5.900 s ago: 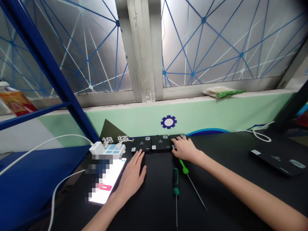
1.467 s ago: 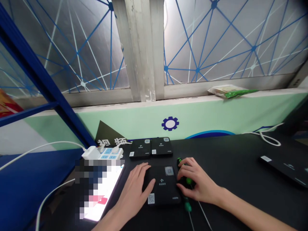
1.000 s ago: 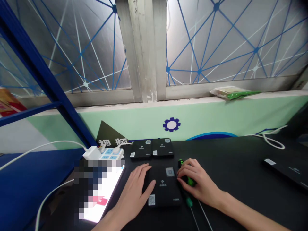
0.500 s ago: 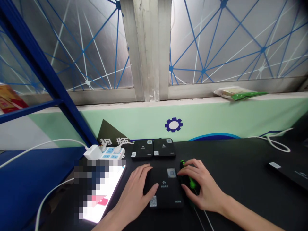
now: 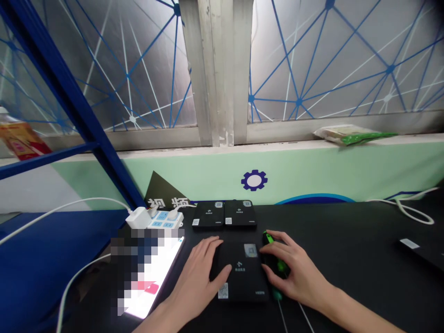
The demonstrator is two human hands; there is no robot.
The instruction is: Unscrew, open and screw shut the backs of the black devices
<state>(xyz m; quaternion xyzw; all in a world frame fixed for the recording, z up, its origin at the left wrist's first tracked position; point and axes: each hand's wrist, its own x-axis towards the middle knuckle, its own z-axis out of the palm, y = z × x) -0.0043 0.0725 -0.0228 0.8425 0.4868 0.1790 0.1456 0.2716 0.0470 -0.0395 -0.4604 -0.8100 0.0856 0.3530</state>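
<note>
A flat black box (image 5: 243, 273) with white labels lies on the black table (image 5: 347, 259) right in front of me. My left hand (image 5: 201, 273) rests open against its left edge, thumb on its top. On the box's right side my right hand (image 5: 294, 270) lies with fingers spread, fingertips touching the box edge and covering the green and black handles of two screwdrivers (image 5: 274, 259). Neither hand grips anything.
Two more black boxes (image 5: 225, 215) sit side by side at the back by the wall. A lit phone (image 5: 152, 277), a white power strip (image 5: 156, 219) with cables lie at the left. Another black device (image 5: 423, 247) lies far right. A blue rack post (image 5: 69, 106) stands left.
Over the last seconds the third box came from the back row to the spot in front of me, beside the screwdrivers. In the last half second only the view shifted slightly.
</note>
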